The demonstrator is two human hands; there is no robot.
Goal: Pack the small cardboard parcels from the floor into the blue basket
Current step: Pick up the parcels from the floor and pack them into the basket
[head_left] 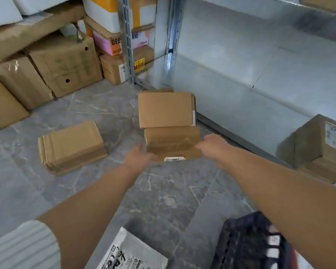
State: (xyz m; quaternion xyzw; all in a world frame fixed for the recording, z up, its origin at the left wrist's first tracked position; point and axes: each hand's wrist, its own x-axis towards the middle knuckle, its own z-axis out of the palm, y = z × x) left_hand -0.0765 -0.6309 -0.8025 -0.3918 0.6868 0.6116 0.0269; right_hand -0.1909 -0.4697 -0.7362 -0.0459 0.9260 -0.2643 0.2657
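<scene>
A small taped cardboard parcel (172, 141) with a white label on its front lies on the grey floor at the centre. My left hand (139, 158) grips its front left corner, thumb up beside the edge. My right hand (213, 146) curls its fingers over the parcel's right end. Both hands are slightly blurred. A second, flatter parcel (164, 108) lies just behind and partly on the first. A third parcel (72, 146) sits alone on the floor to the left. The dark blue basket (246, 243) shows at the bottom right, partly under my right forearm.
Large cardboard boxes (62, 65) are stacked along the back left. A metal shelf unit (241, 74) runs along the right, with a labelled box (322, 148) at its foot. A white printed mailer bag (130, 253) lies on the floor near my left elbow.
</scene>
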